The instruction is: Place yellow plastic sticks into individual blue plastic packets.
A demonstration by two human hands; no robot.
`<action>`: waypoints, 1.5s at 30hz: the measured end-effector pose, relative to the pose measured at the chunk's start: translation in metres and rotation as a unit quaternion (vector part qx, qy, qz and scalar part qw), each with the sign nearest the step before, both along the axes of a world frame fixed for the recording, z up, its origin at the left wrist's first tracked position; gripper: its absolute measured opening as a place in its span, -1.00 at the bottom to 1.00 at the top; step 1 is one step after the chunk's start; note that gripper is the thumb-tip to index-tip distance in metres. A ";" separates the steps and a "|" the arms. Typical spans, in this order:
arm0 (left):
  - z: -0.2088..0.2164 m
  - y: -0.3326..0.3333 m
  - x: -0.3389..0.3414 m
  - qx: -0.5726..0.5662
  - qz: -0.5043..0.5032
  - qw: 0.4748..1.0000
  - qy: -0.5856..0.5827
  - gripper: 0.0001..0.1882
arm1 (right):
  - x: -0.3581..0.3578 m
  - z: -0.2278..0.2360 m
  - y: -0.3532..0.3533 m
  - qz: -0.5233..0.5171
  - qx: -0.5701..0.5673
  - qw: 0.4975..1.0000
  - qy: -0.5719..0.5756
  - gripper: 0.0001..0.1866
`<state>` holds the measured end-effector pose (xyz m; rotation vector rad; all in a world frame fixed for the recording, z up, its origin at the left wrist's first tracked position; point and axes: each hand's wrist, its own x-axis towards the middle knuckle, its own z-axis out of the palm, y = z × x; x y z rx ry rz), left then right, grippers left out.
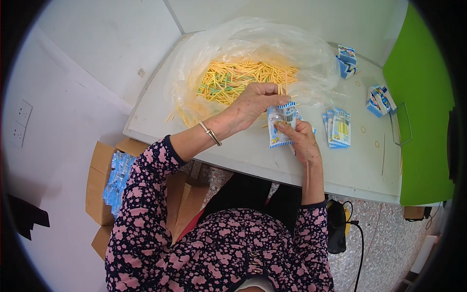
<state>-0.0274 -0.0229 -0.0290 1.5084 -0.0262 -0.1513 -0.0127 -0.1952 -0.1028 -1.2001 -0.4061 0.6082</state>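
My left hand [255,101], a metal bangle on its wrist, pinches a few thin yellow sticks [281,89] at the top edge of a small packet. This blue-and-white packet [279,138] has a clear window and stands roughly upright over the table. Gripping it from its right side is my right hand [304,140], with the thumb pressed on its front. Parts of other blue-striped packaging show behind it, mostly hidden by my right hand. Beyond my hands, a big clear plastic bag [311,53] lies open, holding a heap of yellow and some green sticks [233,78].
Filled packets [342,129] lie overlapped right of my hands on the white table [355,170]. Folded packets [346,68] and a small blue-white box [380,101] sit farther right, near a green panel [423,97]. Below left, a cardboard box [98,180] holds blue packets.
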 end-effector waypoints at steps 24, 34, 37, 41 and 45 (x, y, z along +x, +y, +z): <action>0.030 0.023 0.015 -0.027 0.057 0.994 -0.090 -0.91 | 0.000 0.003 0.002 0.017 0.046 0.999 0.016 -0.75; 0.022 0.018 0.003 0.211 0.004 0.971 -0.116 -0.80 | 0.004 0.002 0.002 0.019 0.036 0.999 0.031 -0.73; 0.024 0.008 0.002 0.289 0.022 0.943 -0.164 -0.81 | 0.003 0.001 0.003 0.018 0.042 0.998 0.035 -0.73; 0.020 -0.005 0.003 0.206 0.026 0.959 -0.192 -0.80 | 0.003 -0.002 0.002 0.021 0.035 0.999 0.029 -0.74; 0.007 -0.004 0.003 0.214 0.028 0.962 -0.165 -0.73 | 0.001 0.003 0.002 0.028 0.047 0.998 0.032 -0.75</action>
